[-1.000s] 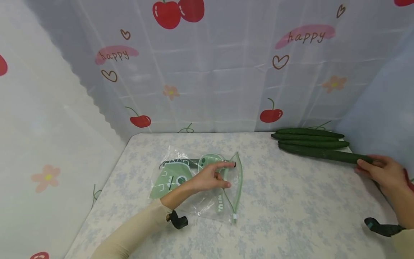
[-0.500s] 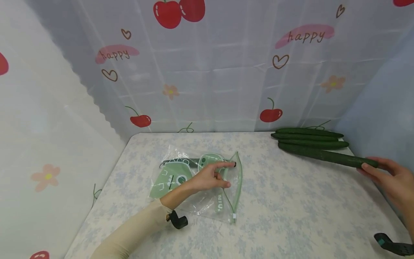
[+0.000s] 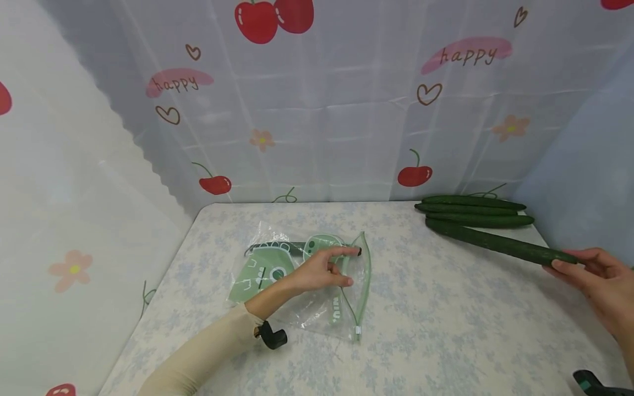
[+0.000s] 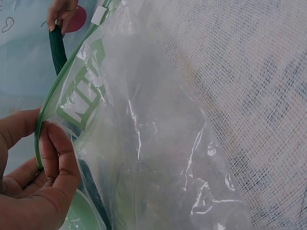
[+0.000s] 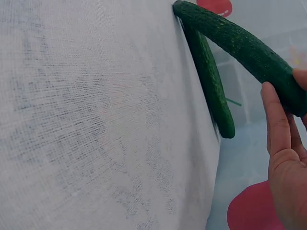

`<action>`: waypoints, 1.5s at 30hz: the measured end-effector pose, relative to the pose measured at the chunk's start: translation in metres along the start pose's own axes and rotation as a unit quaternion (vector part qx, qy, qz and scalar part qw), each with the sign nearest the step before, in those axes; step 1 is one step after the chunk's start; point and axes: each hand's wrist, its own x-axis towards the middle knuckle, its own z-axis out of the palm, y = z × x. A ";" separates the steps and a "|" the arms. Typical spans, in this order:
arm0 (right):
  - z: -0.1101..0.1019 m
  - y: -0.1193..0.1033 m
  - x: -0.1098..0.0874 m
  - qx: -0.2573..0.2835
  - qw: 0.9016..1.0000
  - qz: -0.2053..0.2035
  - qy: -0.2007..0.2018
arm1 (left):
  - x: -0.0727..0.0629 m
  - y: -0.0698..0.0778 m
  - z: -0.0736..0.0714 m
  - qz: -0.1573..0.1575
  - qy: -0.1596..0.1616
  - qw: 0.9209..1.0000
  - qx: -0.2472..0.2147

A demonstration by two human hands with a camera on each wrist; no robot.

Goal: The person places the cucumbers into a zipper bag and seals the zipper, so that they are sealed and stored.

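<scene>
Writing 1st: "happy" sits twice on the curtain (image 3: pixel 327 143) in brown script over pink smears, and the clear bag (image 3: pixel 269 269) w/ green print has pale letters reading NIU (turned sideways, w/ a small mark after them). The bag lies flat-ish on the table (image 3: pixel 446 330), left of centre, white slider (image 3: pixel 358 330) at one end of its green edge. L hand (image 3: pixel 319 270) is at that edge, thumb & forefinger spread apart, other fingers curled; can't tell if it's actually pinching the plastic. It also covers part of the print, and a dark strip (image 3: pixel 297 249) shows thru the plastic, only partly visible. R hand (image 3: pixel 594 278) is clamped, thumb vs. fingers, on the near end of a long cucumber (image 3: pixel 500 245), whose far end is at three other cucumbers (image 3: pixel 465 209) in the back right corner. R wrist view cuts that hand off; its black wrist gadget (image 3: pixel 596 385) is cropped at the head view's bottom corner.
</scene>
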 end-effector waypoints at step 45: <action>0.038 -0.001 -0.010 0.088 0.986 -0.015 -0.138 | 0.003 -0.001 0.000 -0.008 0.014 1.000 0.002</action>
